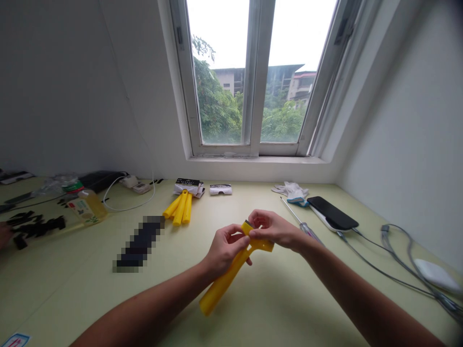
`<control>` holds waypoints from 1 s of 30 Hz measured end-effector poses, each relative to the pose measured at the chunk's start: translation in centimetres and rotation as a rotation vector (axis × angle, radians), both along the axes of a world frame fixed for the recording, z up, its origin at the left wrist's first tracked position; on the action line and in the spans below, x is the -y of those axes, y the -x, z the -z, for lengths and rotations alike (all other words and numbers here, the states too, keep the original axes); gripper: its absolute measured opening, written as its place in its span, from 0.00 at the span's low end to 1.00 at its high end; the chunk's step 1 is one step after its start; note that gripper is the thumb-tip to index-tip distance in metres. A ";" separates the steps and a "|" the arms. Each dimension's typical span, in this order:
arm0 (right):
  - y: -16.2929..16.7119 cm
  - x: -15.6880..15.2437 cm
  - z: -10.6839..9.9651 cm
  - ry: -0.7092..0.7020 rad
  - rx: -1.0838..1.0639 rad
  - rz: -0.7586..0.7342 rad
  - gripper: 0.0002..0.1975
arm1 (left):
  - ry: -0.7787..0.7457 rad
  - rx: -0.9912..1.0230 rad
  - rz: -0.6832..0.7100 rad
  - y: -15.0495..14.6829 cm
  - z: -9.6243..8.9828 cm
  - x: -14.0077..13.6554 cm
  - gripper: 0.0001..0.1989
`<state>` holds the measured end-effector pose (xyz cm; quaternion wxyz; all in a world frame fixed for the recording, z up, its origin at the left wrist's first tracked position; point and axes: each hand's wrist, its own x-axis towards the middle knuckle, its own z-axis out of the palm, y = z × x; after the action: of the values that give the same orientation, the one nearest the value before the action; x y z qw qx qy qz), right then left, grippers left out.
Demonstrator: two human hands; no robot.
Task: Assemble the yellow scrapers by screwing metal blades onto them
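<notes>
A yellow plastic handle (226,283) with a forked head is held tilted over the table, its round end towards me. My left hand (227,245) is closed around the handle just below the fork. At the tip of one fork arm sits a small dark piece (249,223). My right hand (273,229) pinches the forked head beside this piece, thumb and fingers closed. What lies behind my right fingers is partly hidden. Beyond my left hand, several similar yellow handles (180,209) lie bunched together.
Behind the bunch are black-and-white packages (188,187) and a white roll-like packet (220,189). To the right lie a screwdriver (304,225), a glove (292,192), a phone (333,213) and cables (392,277). Left are a pixelated dark object (141,246), a bottle (85,205), black pieces (39,225) and another person's hand (5,235).
</notes>
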<state>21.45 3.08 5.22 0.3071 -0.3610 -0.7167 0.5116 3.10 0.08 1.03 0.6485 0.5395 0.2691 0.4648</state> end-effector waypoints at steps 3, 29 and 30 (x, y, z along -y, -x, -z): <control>0.1 -0.1 0.4 0.021 -0.047 0.000 0.19 | -0.014 -0.010 -0.021 -0.1 0.4 -0.1 0.16; 0.7 6.6 4.9 -0.586 0.432 0.055 0.12 | 0.222 0.067 -0.323 1.7 3.6 -4.6 0.18; 1.6 7.7 5.5 -0.645 0.471 0.022 0.19 | 0.221 0.072 -0.339 1.8 3.6 -4.8 0.18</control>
<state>19.80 -4.59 -0.32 0.2373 -0.3612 -0.8874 0.1601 1.31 4.86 -2.61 0.6254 0.3951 0.3821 0.5538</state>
